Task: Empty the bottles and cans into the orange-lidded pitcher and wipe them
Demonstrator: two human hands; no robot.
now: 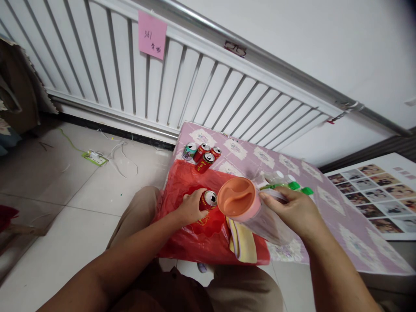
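Observation:
My left hand (191, 209) is closed around a red drink can (208, 200) lying on a red plastic bag (195, 234). My right hand (294, 212) grips a clear plastic bottle with an orange-pink lid (238, 199), held tilted with the lid toward the camera. The bag is spread over the near end of a low table with a pink patterned cloth (279, 169). A yellow folded cloth (243, 245) lies on the bag under the bottle.
Several more cans (201, 155) lie at the table's far left corner. Clear bottles with green caps (292, 186) lie behind my right hand. A white radiator (162, 86) with a pink note (152, 34) lines the wall. A power strip (95, 157) sits on the tiled floor; a photo sheet (380, 199) lies at right.

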